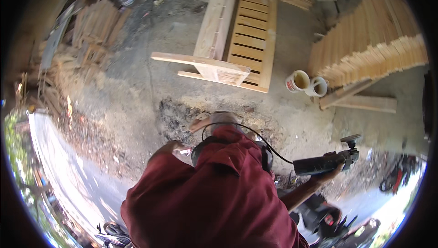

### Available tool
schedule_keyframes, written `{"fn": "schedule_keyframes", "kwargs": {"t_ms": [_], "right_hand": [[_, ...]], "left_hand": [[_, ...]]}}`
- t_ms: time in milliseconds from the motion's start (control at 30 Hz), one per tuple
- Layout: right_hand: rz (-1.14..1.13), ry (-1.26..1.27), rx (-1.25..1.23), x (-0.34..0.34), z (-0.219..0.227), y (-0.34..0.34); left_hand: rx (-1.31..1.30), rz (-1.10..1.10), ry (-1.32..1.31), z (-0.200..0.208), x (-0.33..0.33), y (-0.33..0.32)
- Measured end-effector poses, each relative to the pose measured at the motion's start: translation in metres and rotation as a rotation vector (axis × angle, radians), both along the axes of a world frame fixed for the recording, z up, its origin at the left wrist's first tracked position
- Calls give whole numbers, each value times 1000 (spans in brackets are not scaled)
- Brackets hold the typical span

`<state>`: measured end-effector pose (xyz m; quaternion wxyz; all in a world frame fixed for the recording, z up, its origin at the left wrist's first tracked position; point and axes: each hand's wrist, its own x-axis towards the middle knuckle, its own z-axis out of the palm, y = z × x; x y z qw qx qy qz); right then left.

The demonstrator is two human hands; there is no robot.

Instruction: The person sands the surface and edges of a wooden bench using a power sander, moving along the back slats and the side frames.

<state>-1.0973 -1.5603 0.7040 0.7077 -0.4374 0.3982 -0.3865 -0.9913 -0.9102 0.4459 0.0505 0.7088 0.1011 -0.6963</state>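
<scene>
My right hand (pixel 338 162) is wrapped round a dark angle grinder (pixel 319 164), held out to the right with its flat disc (pixel 351 137) turned away from me. A black cord (pixel 269 145) runs from its rear end across my front. Close to my body on the left, my left hand (pixel 170 147) is partly hidden by the maroon sleeve. At its fingertips is a small white-and-red object (pixel 185 151), too small to name. Ahead on the floor stands a slatted wooden frame (pixel 250 33), out of reach of both hands.
Two buckets (pixel 299 80) stand right of the frame, beside a long row of stacked wooden slats (pixel 369 43) and loose planks (pixel 365 102). Scrap wood (pixel 93 24) is piled at far left. Dark debris (pixel 175 116) lies near my feet. A motorbike (pixel 319 216) is behind on the right.
</scene>
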Motion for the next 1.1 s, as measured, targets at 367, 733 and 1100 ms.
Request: {"fn": "schedule_keyframes", "kwargs": {"t_ms": [367, 733, 1100], "right_hand": [[554, -111, 120, 128, 19, -150], [864, 89, 24, 292, 44, -164], [1013, -50, 295, 386, 44, -198]], "left_hand": [[342, 164, -235, 40, -111, -121], [535, 535, -417, 51, -68, -195], [709, 777, -854, 80, -12, -130]]}}
